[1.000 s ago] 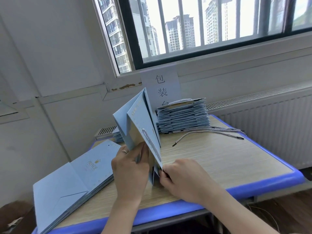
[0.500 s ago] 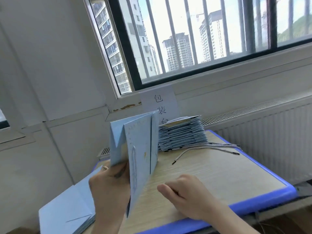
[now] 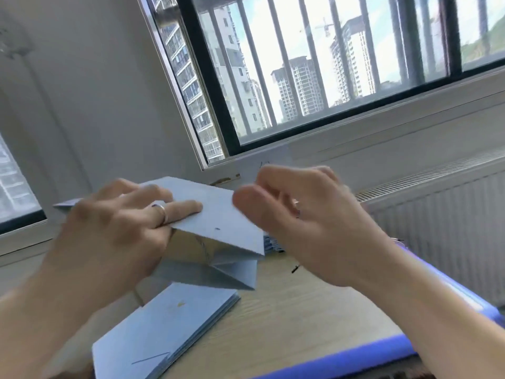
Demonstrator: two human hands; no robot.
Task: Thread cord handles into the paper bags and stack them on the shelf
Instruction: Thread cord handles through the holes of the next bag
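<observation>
Fingers [image 3: 180, 208] of the left hand [image 3: 109, 236] lie across the top panel of a light blue paper bag [image 3: 218, 212] and hold it lifted above the bench [image 3: 300, 324]; the thumb is hidden under the panel. The fingers of the right hand [image 3: 308, 222] are curled close together just beside the bag's right edge, but the blur does not let me tell if they pinch a cord.

I judge the work is somewhere in the middle. A stack of flat bags [image 3: 164, 332] lies at the left front of the bench. A second stack [image 3: 273, 243] shows only as a sliver behind the right hand. Which one is finished I cannot say.

Inside the held bag a thin curved line [image 3: 203, 250] looks like one cord in place. A black cord tip [image 3: 295, 268] shows below the right hand. A small hole [image 3: 217, 229] in the top panel seems empty, so this handle is probably not yet threaded. No shelf is in view, so stacking is still to do.

For room, the radiator [image 3: 437, 228] stands just beyond the bench on the right, the blue edge [image 3: 341, 359] runs near the wrists, and bare wood lies between the stacks.
</observation>
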